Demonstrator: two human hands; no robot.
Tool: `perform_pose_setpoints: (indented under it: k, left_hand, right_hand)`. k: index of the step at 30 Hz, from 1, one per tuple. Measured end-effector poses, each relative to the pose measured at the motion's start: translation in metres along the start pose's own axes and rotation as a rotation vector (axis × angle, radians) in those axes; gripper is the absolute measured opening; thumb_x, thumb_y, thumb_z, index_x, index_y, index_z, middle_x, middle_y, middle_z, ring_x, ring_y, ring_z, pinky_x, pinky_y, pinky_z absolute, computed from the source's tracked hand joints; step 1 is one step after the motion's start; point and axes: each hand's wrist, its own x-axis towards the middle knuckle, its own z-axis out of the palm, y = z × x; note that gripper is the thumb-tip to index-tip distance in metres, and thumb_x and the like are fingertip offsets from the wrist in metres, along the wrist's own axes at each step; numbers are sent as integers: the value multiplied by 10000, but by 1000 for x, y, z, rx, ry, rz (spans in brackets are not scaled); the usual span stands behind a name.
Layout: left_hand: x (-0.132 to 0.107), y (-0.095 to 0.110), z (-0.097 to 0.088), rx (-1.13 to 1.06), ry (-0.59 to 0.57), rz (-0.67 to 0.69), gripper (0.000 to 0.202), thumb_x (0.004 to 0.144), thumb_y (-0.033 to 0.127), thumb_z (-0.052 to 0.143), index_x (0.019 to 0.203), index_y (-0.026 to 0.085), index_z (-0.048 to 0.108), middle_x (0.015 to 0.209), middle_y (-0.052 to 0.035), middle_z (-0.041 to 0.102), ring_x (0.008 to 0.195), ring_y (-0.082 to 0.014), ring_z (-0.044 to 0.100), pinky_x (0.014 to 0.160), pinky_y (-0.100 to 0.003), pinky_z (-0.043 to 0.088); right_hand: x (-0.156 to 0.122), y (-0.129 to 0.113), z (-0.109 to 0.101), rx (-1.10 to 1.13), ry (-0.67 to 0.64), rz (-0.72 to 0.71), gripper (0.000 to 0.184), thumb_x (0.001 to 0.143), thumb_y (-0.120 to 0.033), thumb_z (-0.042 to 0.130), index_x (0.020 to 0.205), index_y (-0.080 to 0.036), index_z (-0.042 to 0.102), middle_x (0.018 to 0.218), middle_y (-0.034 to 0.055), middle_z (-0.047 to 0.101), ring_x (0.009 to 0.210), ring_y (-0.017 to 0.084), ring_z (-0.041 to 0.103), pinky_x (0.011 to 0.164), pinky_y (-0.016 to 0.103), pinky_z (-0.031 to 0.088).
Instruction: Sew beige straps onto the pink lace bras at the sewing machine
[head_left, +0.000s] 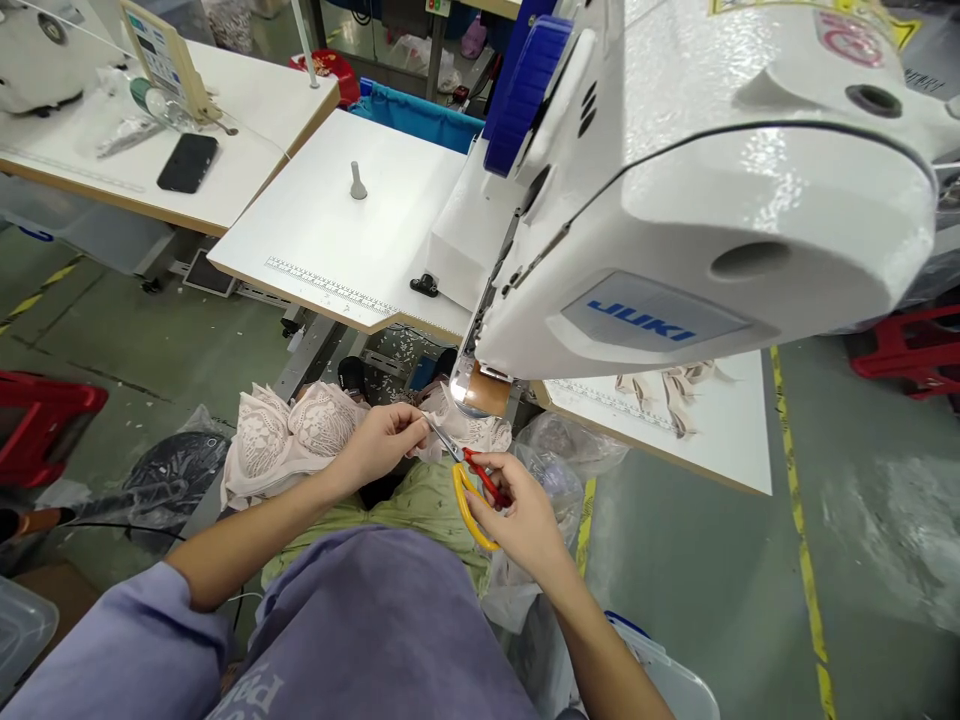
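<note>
A pale pink lace bra (289,440) lies across my lap, its cups toward the left and more of its lace showing beyond my fingers. With thumb and fingertips my left hand (386,440) pinches a part of the bra. My right hand (521,510) has its fingers through the handles of scissors (472,505), one yellow and one red. The blades point up and left and reach my left fingertips. What exactly lies between the blades is too small to make out. Just beyond my hands is the lower end of a white JUKI sewing machine (637,320).
The machine's table (315,210) carries a printed ruler and a grey peg. Beige fabric strips (679,390) lie on its right part. A phone (187,163) rests on the neighbouring table. Red stools (45,425) stand at both sides, and plastic bags (570,445) hang near my right hand.
</note>
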Motion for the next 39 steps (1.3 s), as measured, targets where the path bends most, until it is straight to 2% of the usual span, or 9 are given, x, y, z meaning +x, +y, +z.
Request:
perform_pose_setpoints:
  k: [12, 19, 24, 28, 31, 33, 35, 37, 39]
  left_hand:
    - [-3, 0, 3, 51, 21, 31, 345, 927, 422, 543, 691, 172, 568, 633, 15, 556, 568, -110, 493, 565, -221, 400]
    - [-3, 3, 7, 3, 41, 25, 359, 915, 435, 573, 681, 163, 572, 595, 31, 512, 552, -99, 457, 555, -223, 358]
    - [-2, 4, 12, -449, 36, -68, 361, 834, 412, 660, 632, 174, 478, 561, 57, 449, 499, -58, 344, 524, -204, 293]
    - [-2, 4, 15, -613, 15, -104, 390, 797, 411, 723, 622, 165, 476, 571, 57, 436, 512, -49, 335, 514, -186, 279]
    - [-2, 5, 16, -589, 7, -113, 384, 814, 450, 725, 668, 148, 539, 620, 42, 480, 523, -47, 360, 511, -180, 293]
    - [-2, 6, 15, -540, -6, -120, 385, 840, 475, 695, 692, 143, 568, 651, 29, 515, 524, -50, 384, 505, -182, 303]
    - [-2, 11, 14, -469, -89, -155, 380, 878, 476, 637, 698, 146, 582, 648, 22, 530, 513, -56, 399, 491, -186, 305]
    - [-2, 19, 13, -355, -257, -204, 361, 910, 447, 577, 709, 149, 606, 626, 18, 537, 502, -67, 422, 485, -192, 318]
    - [-3, 28, 11, -213, -430, -239, 342, 931, 407, 525, 724, 152, 619, 634, 8, 561, 498, -80, 451, 493, -203, 351]
  right_hand:
    - [-4, -1, -5, 72, -37, 98, 321, 838, -369, 679, 1132, -241, 671, 671, -26, 545, 592, 157, 529, 537, 268, 409]
    - [-14, -1, -20, -26, -29, 67, 327, 889, -436, 641, 1161, -267, 703, 926, 55, 696, 670, 171, 607, 586, 293, 477]
    - [-17, 13, -63, -182, 3, 140, 369, 868, -512, 643, 1158, -295, 715, 852, 37, 709, 636, 182, 609, 579, 306, 489]
    - [28, 40, -117, -502, 234, 188, 448, 856, -569, 625, 1151, -244, 710, 914, 78, 728, 727, 241, 651, 642, 363, 501]
    - [62, 51, -140, -728, 369, 59, 436, 911, -458, 554, 1208, -163, 674, 1101, 169, 710, 965, 338, 661, 784, 463, 516]
    - [67, 43, -131, -774, 477, -105, 397, 940, -403, 527, 1205, -137, 654, 1148, 202, 688, 1041, 355, 643, 852, 502, 512]
    - [57, 25, -101, -712, 530, -305, 348, 950, -405, 561, 1183, -157, 636, 1067, 176, 704, 978, 318, 663, 823, 464, 539]
    - [43, 4, -61, -614, 303, -582, 291, 953, -382, 593, 1188, -211, 621, 1063, 127, 722, 984, 271, 677, 828, 404, 561]
    - [33, -9, -28, -568, 67, -697, 275, 990, -292, 522, 1246, -235, 607, 1154, 107, 716, 1043, 246, 677, 855, 373, 563]
